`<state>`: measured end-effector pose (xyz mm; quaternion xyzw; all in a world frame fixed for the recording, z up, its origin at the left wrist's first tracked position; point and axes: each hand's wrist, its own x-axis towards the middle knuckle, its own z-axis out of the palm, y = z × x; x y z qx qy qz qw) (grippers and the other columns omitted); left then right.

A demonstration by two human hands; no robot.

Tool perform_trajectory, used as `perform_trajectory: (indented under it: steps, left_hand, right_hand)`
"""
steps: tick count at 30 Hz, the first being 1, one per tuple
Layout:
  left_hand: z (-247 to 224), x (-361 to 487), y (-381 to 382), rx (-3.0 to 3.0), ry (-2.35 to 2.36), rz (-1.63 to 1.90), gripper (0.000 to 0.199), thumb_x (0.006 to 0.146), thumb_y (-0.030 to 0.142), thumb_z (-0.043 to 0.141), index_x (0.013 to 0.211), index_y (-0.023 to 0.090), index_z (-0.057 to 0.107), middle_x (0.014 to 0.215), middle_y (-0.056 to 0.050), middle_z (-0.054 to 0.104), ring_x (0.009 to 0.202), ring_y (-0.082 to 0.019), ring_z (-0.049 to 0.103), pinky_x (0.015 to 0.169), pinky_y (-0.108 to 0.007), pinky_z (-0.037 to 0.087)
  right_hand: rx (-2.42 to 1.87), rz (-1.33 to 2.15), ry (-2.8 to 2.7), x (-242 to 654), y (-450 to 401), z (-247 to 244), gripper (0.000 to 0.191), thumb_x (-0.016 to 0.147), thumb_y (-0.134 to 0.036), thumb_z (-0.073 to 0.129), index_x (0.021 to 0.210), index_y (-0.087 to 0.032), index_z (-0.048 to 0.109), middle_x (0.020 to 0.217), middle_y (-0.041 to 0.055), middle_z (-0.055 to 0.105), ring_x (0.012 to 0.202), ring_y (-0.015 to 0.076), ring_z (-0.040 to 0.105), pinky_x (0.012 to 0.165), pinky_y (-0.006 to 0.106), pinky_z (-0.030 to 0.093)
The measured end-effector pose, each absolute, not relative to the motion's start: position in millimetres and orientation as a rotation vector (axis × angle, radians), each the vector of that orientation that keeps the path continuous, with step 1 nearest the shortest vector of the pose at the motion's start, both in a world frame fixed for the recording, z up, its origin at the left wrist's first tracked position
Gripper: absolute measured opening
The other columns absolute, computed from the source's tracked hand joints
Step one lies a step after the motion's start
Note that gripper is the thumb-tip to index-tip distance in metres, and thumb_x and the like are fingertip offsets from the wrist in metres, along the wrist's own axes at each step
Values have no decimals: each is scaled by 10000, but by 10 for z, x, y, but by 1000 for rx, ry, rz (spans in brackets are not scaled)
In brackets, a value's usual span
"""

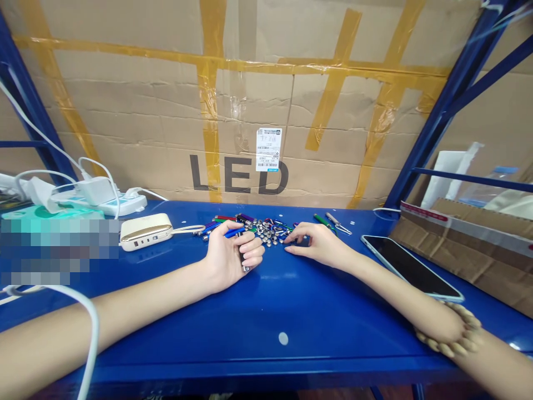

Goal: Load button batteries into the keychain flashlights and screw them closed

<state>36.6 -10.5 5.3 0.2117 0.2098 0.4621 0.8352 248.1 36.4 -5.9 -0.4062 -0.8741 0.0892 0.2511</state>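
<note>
Here the left hand [230, 256] clenches a dark tube [242, 253], the open right hand [317, 244] beside silver discs [266, 233].

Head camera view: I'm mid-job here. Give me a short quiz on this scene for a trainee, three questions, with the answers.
1. Does the left hand or the right hand grip the dark slim cylinder?
2. True or false: the beaded bracelet is on the left wrist.
3. Fill in the blank: the large letters printed on the cardboard carton read ____.

Key:
1. The left hand.
2. False, it is on the right wrist.
3. LED.
</note>
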Motion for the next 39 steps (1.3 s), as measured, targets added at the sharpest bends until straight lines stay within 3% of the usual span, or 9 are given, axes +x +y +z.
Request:
perform_trajectory:
  steps: [24, 29, 33, 39]
  left_hand:
    - [23, 388, -132, 573, 431, 824, 355, 694, 301, 409, 541, 216, 100, 446, 11, 250, 391, -117, 284, 338, -219, 258]
    - [15, 391, -139, 623, 417, 834, 345, 705, 314, 399, 523, 217, 122, 434, 2, 281, 408, -130, 341, 376, -242, 349]
    - [30, 404, -161, 694, 437, 833, 315, 728, 311, 356, 512, 221, 146, 422, -1, 301, 415, -149, 374, 465, -323, 458]
    - [17, 397, -140, 611, 462, 866, 332, 716, 317, 391, 517, 221, 143, 419, 2, 316, 426, -147, 388, 505, -341, 481]
  right_hand:
    - [-1243, 365, -2343, 2515, 436, -21, 189, 707, -340, 639, 754, -169, 703, 718, 44, 695, 621, 158, 604, 590, 265, 470]
    - [-1248, 382, -2351, 2508, 437, -17, 186, 717, -321, 633, 773, -157, 700, 732, 52, 696, 640, 163, 613, 619, 268, 478]
    - [-1238, 391, -2363, 2506, 440, -22, 180, 722, -325, 627, 773, -166, 695, 705, 40, 689, 614, 156, 604, 590, 261, 475]
    - [-1242, 365, -2372, 2507, 432, -16, 203, 731, -334, 619, 794, -157, 696, 720, 46, 688, 626, 154, 604, 607, 261, 475]
